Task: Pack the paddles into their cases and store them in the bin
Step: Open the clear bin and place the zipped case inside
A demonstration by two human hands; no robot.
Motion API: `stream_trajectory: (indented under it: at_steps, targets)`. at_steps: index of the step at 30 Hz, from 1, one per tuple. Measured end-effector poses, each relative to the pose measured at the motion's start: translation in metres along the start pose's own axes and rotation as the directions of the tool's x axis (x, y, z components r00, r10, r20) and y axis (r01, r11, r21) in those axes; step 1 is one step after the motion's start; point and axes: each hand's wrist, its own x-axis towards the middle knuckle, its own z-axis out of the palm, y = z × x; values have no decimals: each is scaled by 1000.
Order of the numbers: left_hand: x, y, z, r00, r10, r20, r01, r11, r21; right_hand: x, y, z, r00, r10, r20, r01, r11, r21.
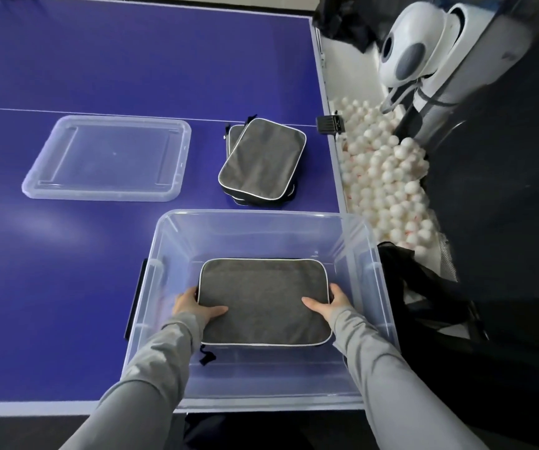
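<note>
While each hand [193,308] [330,306] grips 1 case [263,303] inside the bin [252,219], 2 stacked cases [261,160] and the lid [109,157] lie beyond

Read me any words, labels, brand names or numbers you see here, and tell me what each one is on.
No text can be read.
Balls: some carry red marks, too small to read.
White machine: faint mark on its side panel, blurred.
Cases, bin, lid, table: no writing shows.

case [263,300] in bin [372,251], lid [107,159] behind-left
</note>
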Motion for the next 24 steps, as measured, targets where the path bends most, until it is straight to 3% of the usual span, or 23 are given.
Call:
stream_trajectory:
  at_steps: [6,18,24]
  targets:
    - [-1,2,0,998,34,-47,-26,985,170,0,2,1,1000,-15,-4,14,997,-82]
    - [-2,1,2,998,19,-54,-11,989,150,-1,-1,0,1000,11,-22,-15,983,-185]
    - [-5,7,2,1000,12,-18,-8,974,225,-6,-9,0,999,1,-32,-11,956,-293]
